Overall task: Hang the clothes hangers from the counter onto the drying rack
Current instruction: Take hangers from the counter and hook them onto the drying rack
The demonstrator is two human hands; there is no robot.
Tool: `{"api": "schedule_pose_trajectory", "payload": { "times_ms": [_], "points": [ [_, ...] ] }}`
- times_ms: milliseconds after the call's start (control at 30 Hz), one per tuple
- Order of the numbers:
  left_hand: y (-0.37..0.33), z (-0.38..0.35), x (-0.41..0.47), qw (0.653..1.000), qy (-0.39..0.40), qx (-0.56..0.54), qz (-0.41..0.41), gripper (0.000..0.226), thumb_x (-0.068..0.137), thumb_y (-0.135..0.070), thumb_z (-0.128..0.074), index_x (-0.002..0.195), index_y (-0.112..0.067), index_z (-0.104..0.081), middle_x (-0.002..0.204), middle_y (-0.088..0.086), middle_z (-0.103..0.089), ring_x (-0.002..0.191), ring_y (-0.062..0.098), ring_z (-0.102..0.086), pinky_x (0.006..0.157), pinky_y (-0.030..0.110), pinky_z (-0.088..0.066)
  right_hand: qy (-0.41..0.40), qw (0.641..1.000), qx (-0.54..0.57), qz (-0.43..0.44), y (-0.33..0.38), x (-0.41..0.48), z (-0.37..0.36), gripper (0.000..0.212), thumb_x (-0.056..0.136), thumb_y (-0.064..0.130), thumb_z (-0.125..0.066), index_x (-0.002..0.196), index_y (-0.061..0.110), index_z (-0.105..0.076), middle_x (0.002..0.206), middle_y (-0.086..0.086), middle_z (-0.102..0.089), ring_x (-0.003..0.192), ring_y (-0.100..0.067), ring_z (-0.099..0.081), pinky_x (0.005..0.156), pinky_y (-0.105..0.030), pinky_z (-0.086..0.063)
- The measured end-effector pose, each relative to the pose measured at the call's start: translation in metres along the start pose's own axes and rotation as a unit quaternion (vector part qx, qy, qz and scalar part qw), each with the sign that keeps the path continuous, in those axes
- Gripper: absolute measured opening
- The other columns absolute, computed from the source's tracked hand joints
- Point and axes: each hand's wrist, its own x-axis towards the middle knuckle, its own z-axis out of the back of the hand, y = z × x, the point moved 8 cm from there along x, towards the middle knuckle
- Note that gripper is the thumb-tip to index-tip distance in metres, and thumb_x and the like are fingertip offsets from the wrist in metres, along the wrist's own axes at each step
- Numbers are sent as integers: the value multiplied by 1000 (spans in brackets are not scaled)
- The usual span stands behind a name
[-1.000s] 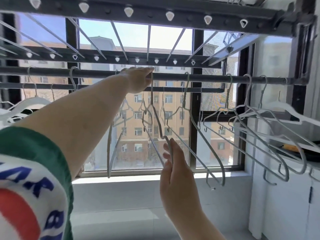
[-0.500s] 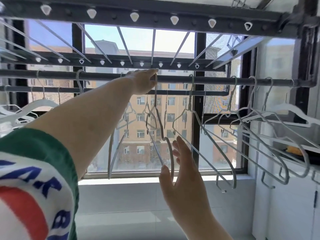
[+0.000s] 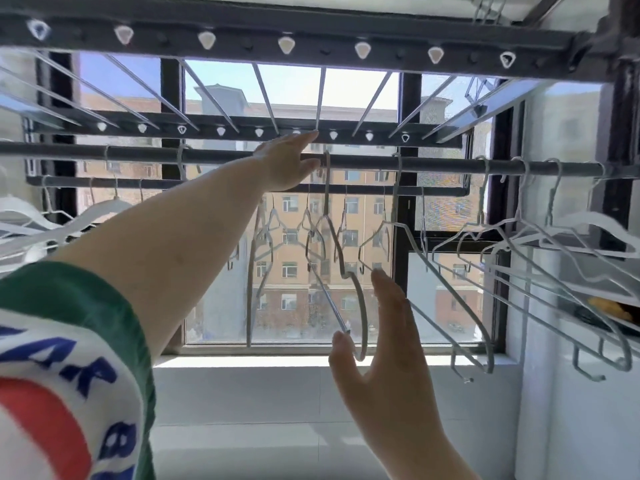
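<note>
Beyond the window [image 3: 221,289] stand tan apartment blocks under a bright sky, and the drying rack [image 3: 311,32] spans the top of your view; its front bar shows seven white pegs. Two rails hang below it, the near rail [image 3: 433,165] and the far rail [image 3: 446,191].

Both of your hands are up. Your left hand [image 3: 289,161] reaches to the near rail with its fingers stretched out, gripping nothing, the tips just beside the hook of one wire hanger [image 3: 326,206]. That hanger is hooked over the near rail and hangs edge-on to you. Your right hand [image 3: 384,348] is raised lower down, palm flat, fingers straight, thumb spread — the hanger's bottom curve sits between thumb and fingers, though I can't tell whether it touches.

Right of that hanger, the near rail carries at least four other wire hangers [image 3: 490,353], tilted toward you. Left of your arm, two hooks [image 3: 180,164] sit on the same rail. The far rail holds a cluster of hangers [image 3: 273,220] — too overlapped to count.
</note>
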Motion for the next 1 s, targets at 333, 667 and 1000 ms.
{"api": "schedule_pose_trajectory", "payload": {
  "times_ms": [333,667,1000],
  "points": [
    [46,48,-47,998,21,17,52,39,98,-26,-35,134,-13,-43,142,4,-43,132,22,-37,110,36,-24,-52,994,77,59,54,0,5,50,81,27,-43,128,14,-35,139,-1,-31,130,-17,-28,110,-21,-19],
    [82,56,-76,998,23,25,61,36,98,-16,-35,131,-9,-47,137,7,-48,127,21,-44,104,30,-31,10,992,121,39,71,-15,-60,56,90,47,-37,139,25,-21,142,29,-20,134,15,-10,107,-1,-6],
    [92,40,-30,996,28,61,64,46,98,-25,-35,143,-21,-27,153,2,-23,140,22,-23,115,38,-17,-38,982,174,60,62,-8,-93,59,78,25,-44,135,23,-29,142,38,-15,133,14,-19,105,1,-13]
  ]
}}
